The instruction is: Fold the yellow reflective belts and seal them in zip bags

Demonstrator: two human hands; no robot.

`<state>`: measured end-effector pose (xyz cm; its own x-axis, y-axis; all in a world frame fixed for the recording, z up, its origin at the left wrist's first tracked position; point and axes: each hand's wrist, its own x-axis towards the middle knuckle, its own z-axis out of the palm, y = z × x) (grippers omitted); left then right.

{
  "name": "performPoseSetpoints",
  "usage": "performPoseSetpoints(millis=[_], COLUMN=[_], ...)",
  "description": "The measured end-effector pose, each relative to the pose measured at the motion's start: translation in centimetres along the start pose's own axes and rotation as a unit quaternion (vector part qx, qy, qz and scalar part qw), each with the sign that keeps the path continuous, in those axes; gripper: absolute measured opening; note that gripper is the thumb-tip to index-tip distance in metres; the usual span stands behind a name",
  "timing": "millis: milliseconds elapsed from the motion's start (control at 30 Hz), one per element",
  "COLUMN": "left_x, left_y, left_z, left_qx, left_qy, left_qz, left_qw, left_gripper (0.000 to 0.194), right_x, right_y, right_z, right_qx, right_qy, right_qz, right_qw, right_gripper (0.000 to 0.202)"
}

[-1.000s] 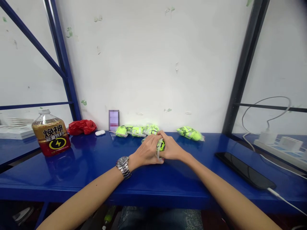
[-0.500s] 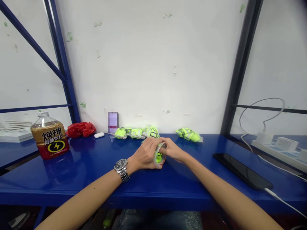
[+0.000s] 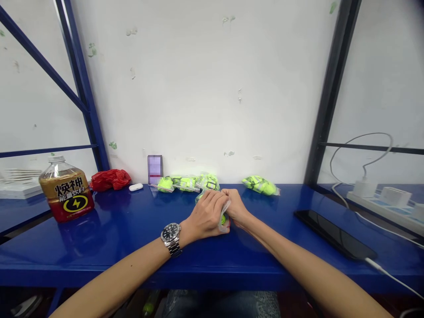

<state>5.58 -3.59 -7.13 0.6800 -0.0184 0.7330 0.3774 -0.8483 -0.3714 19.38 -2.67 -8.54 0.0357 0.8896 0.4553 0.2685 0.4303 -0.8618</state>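
My left hand (image 3: 209,214), with a metal watch (image 3: 171,233) on its wrist, is wrapped round a clear plastic bag (image 3: 225,227). A bit of fluorescent yellow material (image 3: 223,219) shows inside the bag's mouth, which faces right. My right hand (image 3: 234,206) is curled closed against the bag's upper edge, knuckles touching the left hand. Its fingertips are hidden, and I cannot see exactly what they pinch. Just beyond the hands lie several clear bags of fluorescent yellow reflective material (image 3: 188,183). Another such bag (image 3: 260,185) lies apart to the right.
On the blue table (image 3: 132,247) a large drink bottle (image 3: 68,190) stands at left, near a red plastic bag (image 3: 111,179) and a white case (image 3: 135,187). A phone (image 3: 155,169) leans on the wall. Right are a black phone (image 3: 334,234) on a cable and a power strip (image 3: 380,207).
My right hand has curled into a tighter fist at the bag's mouth, where its fingers reached in before. The bag's opening looks narrower, and less yellow shows.
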Motion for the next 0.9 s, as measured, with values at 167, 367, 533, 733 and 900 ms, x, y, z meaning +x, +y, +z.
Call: performPoseSetpoints(millis=[167, 367, 533, 733, 900], left_x=[0.1, 0.0, 0.2, 0.1, 0.5], left_y=[0.2, 0.1, -0.7, -2.3, -2.7], left_z=[0.2, 1.0, 1.7, 1.4, 0.4], left_qx=[0.021, 0.041, 0.030, 0.025, 0.045], left_qy=[0.008, 0.021, 0.031, 0.072, 0.048], left_qz=[-0.011, -0.012, -0.031, -0.132, -0.169], left_qw=[1.000, 0.999, 0.999, 0.988, 0.983], left_gripper=[0.045, 0.047, 0.058, 0.087, 0.064], right_x=[-0.1, 0.2, 1.3, 2.3, 2.3], right_y=[-0.4, -1.1, -0.2, -1.4, -3.6], right_z=[0.2, 0.0, -1.3, -3.7, -5.0], right_qx=[-0.098, -0.186, -0.119, -0.130, -0.134], right_qy=[0.059, 0.070, 0.019, -0.034, -0.049], right_qz=[-0.022, 0.000, -0.039, -0.057, -0.062], right_qw=[0.993, 0.980, 0.992, 0.989, 0.988], right_gripper=[0.018, 0.017, 0.015, 0.017, 0.017])
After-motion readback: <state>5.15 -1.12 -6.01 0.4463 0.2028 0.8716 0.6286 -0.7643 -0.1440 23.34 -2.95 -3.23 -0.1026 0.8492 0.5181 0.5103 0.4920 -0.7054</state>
